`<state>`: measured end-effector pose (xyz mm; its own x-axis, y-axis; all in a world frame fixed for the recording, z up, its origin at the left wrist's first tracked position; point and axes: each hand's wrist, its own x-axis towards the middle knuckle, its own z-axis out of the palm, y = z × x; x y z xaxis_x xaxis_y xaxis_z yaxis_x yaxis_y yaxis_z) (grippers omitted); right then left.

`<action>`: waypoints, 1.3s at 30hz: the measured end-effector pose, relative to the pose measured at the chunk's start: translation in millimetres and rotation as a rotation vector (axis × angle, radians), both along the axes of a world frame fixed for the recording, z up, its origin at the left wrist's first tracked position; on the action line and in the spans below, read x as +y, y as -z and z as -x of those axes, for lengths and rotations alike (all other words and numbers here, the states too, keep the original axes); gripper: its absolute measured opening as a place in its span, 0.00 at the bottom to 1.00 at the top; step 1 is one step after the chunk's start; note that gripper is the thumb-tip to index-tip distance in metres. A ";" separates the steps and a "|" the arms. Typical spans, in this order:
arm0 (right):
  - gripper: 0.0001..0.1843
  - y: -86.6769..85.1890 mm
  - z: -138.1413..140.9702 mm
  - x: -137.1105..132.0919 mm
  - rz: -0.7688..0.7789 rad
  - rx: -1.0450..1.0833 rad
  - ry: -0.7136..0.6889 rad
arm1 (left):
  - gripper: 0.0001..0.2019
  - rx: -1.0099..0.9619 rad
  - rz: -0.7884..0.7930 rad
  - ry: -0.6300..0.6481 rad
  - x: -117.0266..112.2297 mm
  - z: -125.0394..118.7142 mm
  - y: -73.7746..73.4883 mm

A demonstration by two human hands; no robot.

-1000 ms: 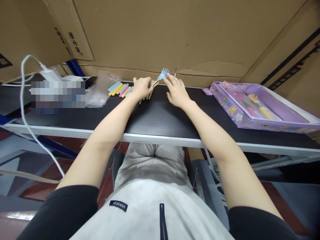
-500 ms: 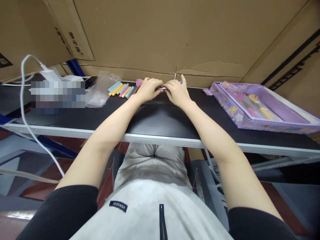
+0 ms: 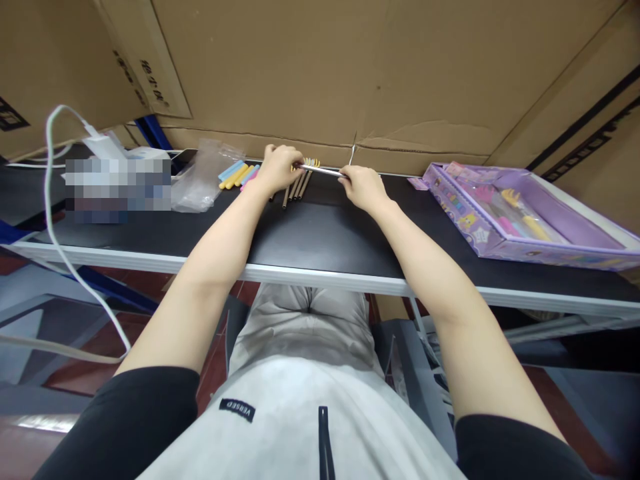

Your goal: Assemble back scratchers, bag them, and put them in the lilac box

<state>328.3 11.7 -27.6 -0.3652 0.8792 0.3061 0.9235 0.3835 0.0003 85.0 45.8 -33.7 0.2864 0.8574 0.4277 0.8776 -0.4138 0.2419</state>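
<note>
My left hand [image 3: 281,168] is closed on one end of a thin silver rod [image 3: 323,171], over the back part of the black table. The rod's other end is pinched in the fingers of my right hand [image 3: 367,187]. It stretches almost level between the two hands. Just under the left hand lie several bronze-coloured rods [image 3: 299,188], with small yellow claw heads [image 3: 313,162] at their far ends. Left of that hand is a row of blue, yellow and pink handles [image 3: 235,176], partly covered by the hand.
A clear plastic bag [image 3: 197,180] lies left of the handles. Farther left, a white cable [image 3: 49,193] hangs over the table edge. At right stands an open purple box [image 3: 480,233] with packaged claw-headed sticks inside. Cardboard [image 3: 300,73] walls off the back.
My hands have moved apart, the left one leftward, the right one slightly right and down. The silver rod now shows between them, and bronze rods have come into sight beneath.
</note>
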 end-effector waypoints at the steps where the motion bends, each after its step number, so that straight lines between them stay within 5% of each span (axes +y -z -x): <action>1: 0.24 0.1 -1.3 0.3 0.007 0.002 0.018 | 0.14 -0.016 0.006 -0.058 0.3 6.7 -0.9; 7: 0.21 0.1 -4.1 -0.1 0.053 0.001 0.087 | 0.26 -0.067 0.163 -0.466 1.4 37.5 3.3; 10: 0.21 1.0 -4.1 0.3 0.062 0.012 0.097 | 0.31 -0.060 0.262 -0.560 5.7 44.2 9.9; 17: 0.20 8.0 -8.4 8.5 0.032 0.041 0.065 | 0.33 -0.078 0.283 -0.592 15.3 45.7 17.4; 25: 0.21 7.9 -7.9 7.7 0.037 0.026 0.058 | 0.22 -0.089 0.363 -0.617 1.8 39.9 11.0; 33: 0.20 7.4 -6.9 6.8 0.043 0.015 0.056 | 0.18 -0.143 0.383 -0.604 12.6 42.8 17.8; 39: 0.20 7.0 -6.1 5.8 0.046 0.009 0.054 | 0.17 -0.215 0.296 -0.617 13.8 39.7 16.6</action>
<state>334.3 17.6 -34.6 -0.3137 0.9110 0.2678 0.9429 0.3320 -0.0251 45.3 59.7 -50.2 -0.3528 0.9245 0.1443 0.8507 0.2526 0.4610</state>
